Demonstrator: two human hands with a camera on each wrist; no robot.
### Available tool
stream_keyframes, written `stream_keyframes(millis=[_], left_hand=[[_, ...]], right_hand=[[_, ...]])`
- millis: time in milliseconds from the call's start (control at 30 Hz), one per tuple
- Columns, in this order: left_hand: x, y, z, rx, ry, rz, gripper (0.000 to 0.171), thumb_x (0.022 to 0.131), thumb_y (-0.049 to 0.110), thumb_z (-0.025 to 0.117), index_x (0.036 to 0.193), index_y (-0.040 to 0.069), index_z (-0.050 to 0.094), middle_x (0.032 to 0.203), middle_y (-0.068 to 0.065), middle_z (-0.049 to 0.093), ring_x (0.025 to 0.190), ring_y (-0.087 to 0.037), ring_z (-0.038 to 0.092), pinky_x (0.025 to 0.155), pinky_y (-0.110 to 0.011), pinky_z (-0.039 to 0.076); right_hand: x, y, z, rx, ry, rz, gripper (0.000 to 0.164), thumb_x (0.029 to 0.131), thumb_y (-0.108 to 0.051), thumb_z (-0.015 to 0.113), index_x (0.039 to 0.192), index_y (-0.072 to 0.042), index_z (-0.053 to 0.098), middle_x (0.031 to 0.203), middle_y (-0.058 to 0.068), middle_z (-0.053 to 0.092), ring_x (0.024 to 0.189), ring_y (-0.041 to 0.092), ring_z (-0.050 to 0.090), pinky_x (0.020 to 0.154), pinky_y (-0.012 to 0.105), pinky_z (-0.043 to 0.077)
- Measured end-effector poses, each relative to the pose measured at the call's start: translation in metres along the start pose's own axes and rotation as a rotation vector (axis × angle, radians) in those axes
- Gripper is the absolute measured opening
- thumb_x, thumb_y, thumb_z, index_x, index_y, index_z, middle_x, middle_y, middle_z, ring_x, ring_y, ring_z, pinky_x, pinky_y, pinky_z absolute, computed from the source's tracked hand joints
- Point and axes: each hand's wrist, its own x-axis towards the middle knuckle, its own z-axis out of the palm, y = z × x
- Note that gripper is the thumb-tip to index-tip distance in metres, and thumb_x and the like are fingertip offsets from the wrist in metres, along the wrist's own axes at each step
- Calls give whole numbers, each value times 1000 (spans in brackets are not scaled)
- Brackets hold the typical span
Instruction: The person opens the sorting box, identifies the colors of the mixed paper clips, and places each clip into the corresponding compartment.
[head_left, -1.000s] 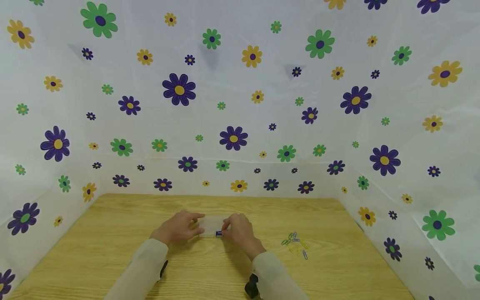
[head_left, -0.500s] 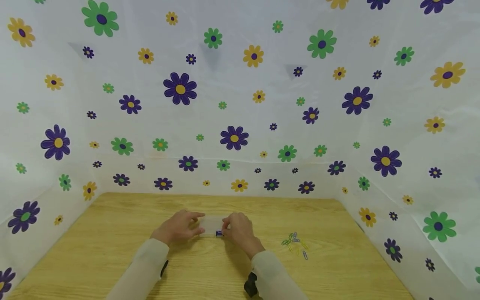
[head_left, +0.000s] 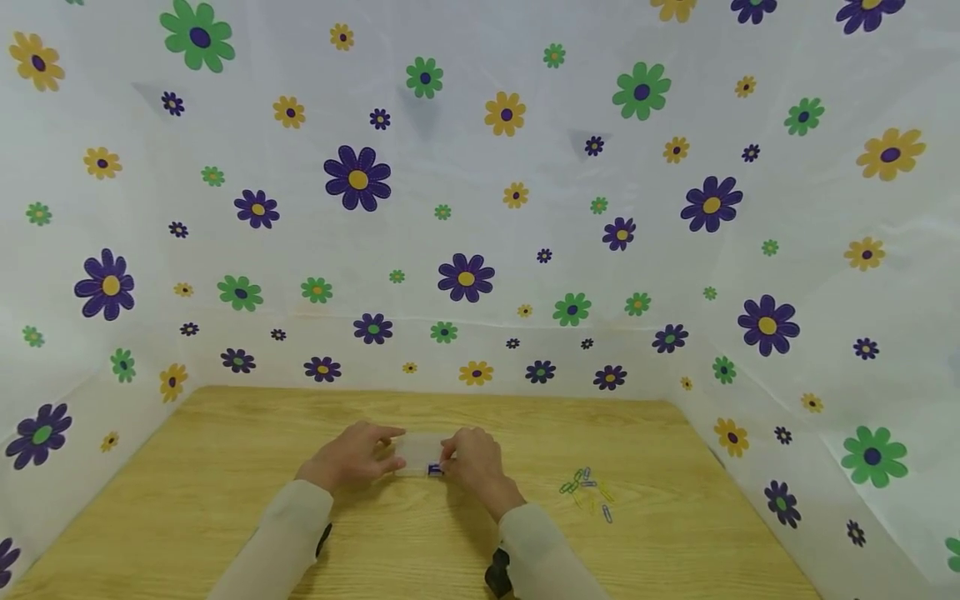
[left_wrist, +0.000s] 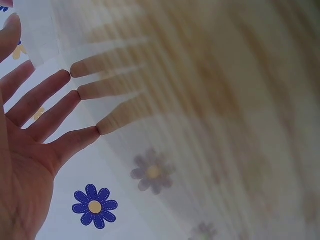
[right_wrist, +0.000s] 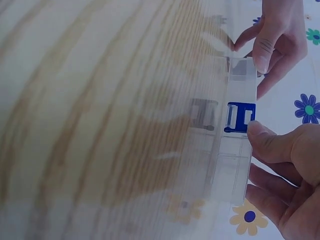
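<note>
A clear plastic box [head_left: 418,450] with a blue latch [right_wrist: 241,117] on its near side lies on the wooden table. At the box's left end is my left hand [head_left: 356,454], its thumb at the near edge and its forefinger at the far edge. Several of its fingertips touch the table in the left wrist view. My right hand [head_left: 477,462] holds the right part of the box, with the thumb tip against the latch [head_left: 435,469]. From the right wrist view, the other fingers reach the box's side beyond the thumb. The lid appears down; its contents cannot be made out.
Several paper clips [head_left: 588,483], green, yellow and purple, lie loose on the table [head_left: 225,500] to the right of my right hand. A white sheet with printed flowers [head_left: 465,208] walls the table at the back and both sides.
Both hands keep their places on the box, and the latch and paper clips look the same. Only the head view has shifted slightly.
</note>
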Motion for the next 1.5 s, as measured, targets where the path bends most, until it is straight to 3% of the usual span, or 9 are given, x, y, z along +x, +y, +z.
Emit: stream_keyframes(millis=[467, 633, 833, 1033, 1200, 1333, 1500], left_hand=[[-3, -3, -2, -52, 0, 16, 54, 94, 37, 75, 139, 8, 65, 131, -15, 72, 119, -33, 69, 106, -54, 53], [-5, -8, -3, -38, 24, 15, 54, 94, 36, 76, 138, 7, 65, 128, -15, 72, 117, -33, 69, 104, -54, 55], [-8, -13, -2, -47, 25, 18, 55, 94, 36, 76, 139, 6, 65, 126, -16, 73, 114, -31, 68, 102, -53, 56], [-6, -13, -2, -7, 43, 31, 55, 94, 40, 75, 139, 10, 65, 123, -12, 73, 110, -26, 67, 99, -51, 57], [-6, -12, -3, -27, 31, 42, 55, 94, 39, 75, 139, 10, 64, 122, -14, 72, 110, -28, 66, 98, -53, 57], [-8, -10, -2, -26, 10, 54, 56, 95, 40, 74, 139, 9, 63, 123, -15, 72, 111, -29, 67, 98, -54, 57], [-6, -7, -1, -7, 9, 72, 56, 96, 39, 72, 141, 7, 62, 125, -15, 72, 111, -30, 67, 99, -54, 56]], right_hand=[[3, -1, -1, 3, -36, -29, 8, 83, -5, 83, 76, -9, 83, 110, 7, 80, 93, 33, 78, 51, 21, 47], [2, -7, 2, -91, -66, -91, 9, 81, -10, 86, 73, -11, 82, 115, 4, 79, 97, 26, 77, 59, 24, 55], [3, -9, 5, -113, -59, -88, 7, 81, -13, 87, 75, -14, 84, 110, 1, 80, 93, 22, 78, 58, 22, 53], [6, -5, 0, -78, -88, -84, 4, 82, -13, 87, 79, -13, 84, 115, 1, 79, 105, 25, 76, 74, 29, 61], [7, -2, -3, -94, -105, -101, 5, 83, -16, 86, 79, -15, 83, 115, -1, 79, 107, 25, 75, 81, 34, 62], [6, 2, -6, -56, -156, -98, 3, 85, -16, 85, 86, -16, 82, 114, 1, 80, 109, 24, 73, 93, 40, 60], [7, 11, -11, -5, -194, -97, 16, 86, -15, 84, 101, -13, 81, 122, 6, 77, 119, 28, 69, 105, 45, 55]])
